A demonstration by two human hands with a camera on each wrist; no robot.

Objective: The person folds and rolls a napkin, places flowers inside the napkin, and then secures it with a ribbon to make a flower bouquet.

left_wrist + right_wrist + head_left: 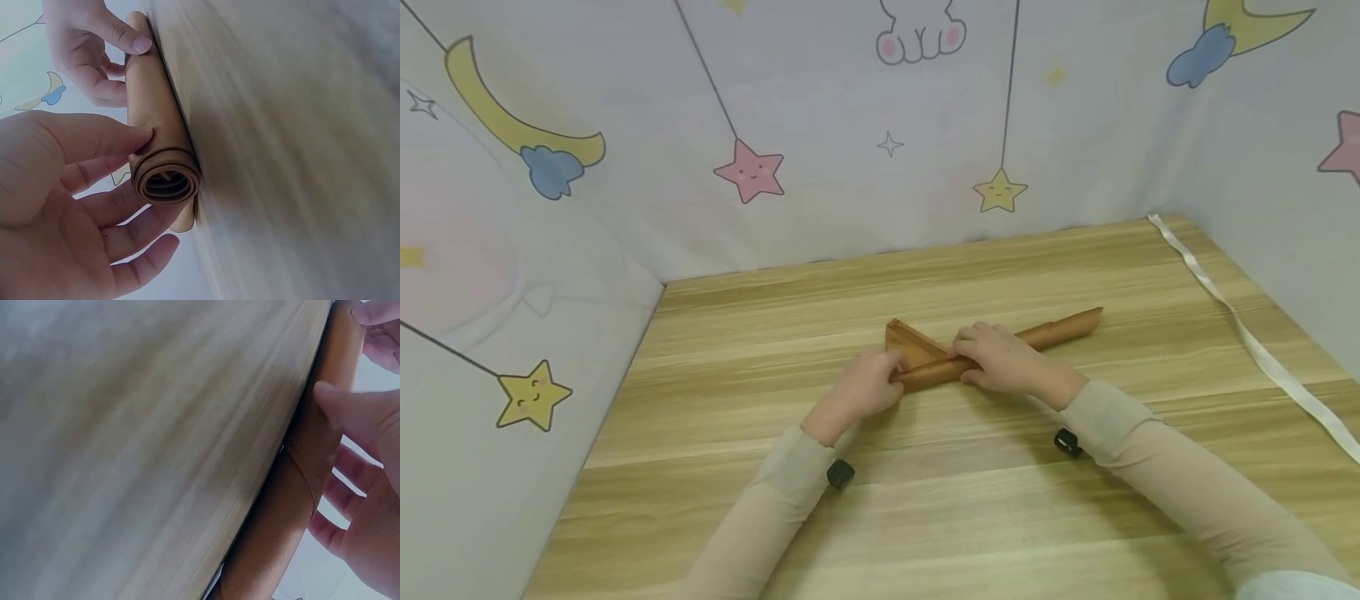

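Your left hand (pixel 867 385) and right hand (pixel 1002 360) pinch the brown roll (pixel 1070 327) on the table (pixel 925 508); its flap (pixel 912 343) juts beyond your left fingers, and a white ribbon (pixel 1253 350) lies well right of both.

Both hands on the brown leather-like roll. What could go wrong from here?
1. Skew: the brown triangular leather-like flap and the diagonal edge on the brown leather-like roll may let layers creep sideways.
2. Crushing: its coiled end is hollow; a harder pinch by the left hand might flatten it.
3. Unwinding: no tie shows; if both hands let go, it could loosen.
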